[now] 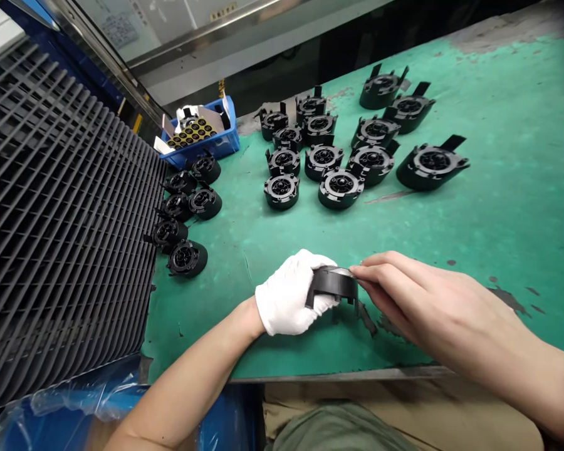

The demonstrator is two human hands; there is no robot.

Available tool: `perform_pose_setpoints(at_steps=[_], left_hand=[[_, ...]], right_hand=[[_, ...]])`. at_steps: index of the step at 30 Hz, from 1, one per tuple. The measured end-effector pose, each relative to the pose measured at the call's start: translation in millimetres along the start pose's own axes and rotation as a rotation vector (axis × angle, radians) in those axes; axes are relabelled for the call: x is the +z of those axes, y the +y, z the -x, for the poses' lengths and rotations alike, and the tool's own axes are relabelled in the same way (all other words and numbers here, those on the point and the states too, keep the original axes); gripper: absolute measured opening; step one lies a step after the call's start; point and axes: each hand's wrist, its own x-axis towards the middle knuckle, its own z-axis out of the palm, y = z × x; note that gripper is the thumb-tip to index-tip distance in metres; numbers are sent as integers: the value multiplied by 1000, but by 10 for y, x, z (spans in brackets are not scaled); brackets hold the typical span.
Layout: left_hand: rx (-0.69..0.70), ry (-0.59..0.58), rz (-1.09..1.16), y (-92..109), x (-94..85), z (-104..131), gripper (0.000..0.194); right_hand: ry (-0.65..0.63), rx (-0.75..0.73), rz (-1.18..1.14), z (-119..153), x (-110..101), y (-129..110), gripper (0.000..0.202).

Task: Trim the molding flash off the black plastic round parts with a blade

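Observation:
My left hand [286,295], in a white glove, grips a black round plastic housing [334,284] above the front of the green bench. The housing is tilted, with its prongs pointing down and a shiny pale surface on its upper face. My bare right hand [420,297] comes in from the right, thumb and forefinger pinched together at the housing's upper right edge. Whatever lies between those fingertips is too small to make out. Beyond both hands stand several similar black housings [341,188], their ribbed, pronged faces up.
More black housings [187,258] cluster at the bench's left side, beside a tall stack of dark slatted trays [66,207]. A blue bin [207,150] behind them holds a sheet of round black-and-yellow stickers [192,133]. The green bench top [507,219] has worn patches. Clear plastic film [79,394] hangs lower left.

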Motion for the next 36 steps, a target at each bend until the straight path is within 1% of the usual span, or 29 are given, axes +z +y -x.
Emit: perform_pose_setpoints(at_steps=[4,10,14,17,20,24,27,29,32,34,36], left_hand=[[42,20,-14,-8,18,11,53],[31,5,-36,-26,16,8,54],[69,27,-25,-33,24,5,53],[53,21,-18,-28,31,3,54],[32,4,-26,-29,33,1,56],[89,31,-32,-49,36,3,54],[84,31,-27,-56,38,7,56],[60,18,-21,-54,36,8,56],[55,17,-6,-54,35,9,57],[48,22,0,-60,37,9,58],[34,28,2,-65,41,10,57]], right_hand=[[-3,-20,15,18,-1,-17,20],[-34,-28,18,38,-25,-40,25],[-45,-46,25,60,-57,-53,28],[-91,-29,8,81,-85,-28,34],[-109,-72,28,62,-110,-15,37],[-56,-153,44,15,-123,-130,39],[-30,-188,-38,56,-142,-262,40],[-47,-121,-160,119,-162,-301,37],[-80,75,-292,193,-168,-250,31],[-68,160,-286,198,-138,-175,29],[-41,183,-258,176,-86,-104,27]])
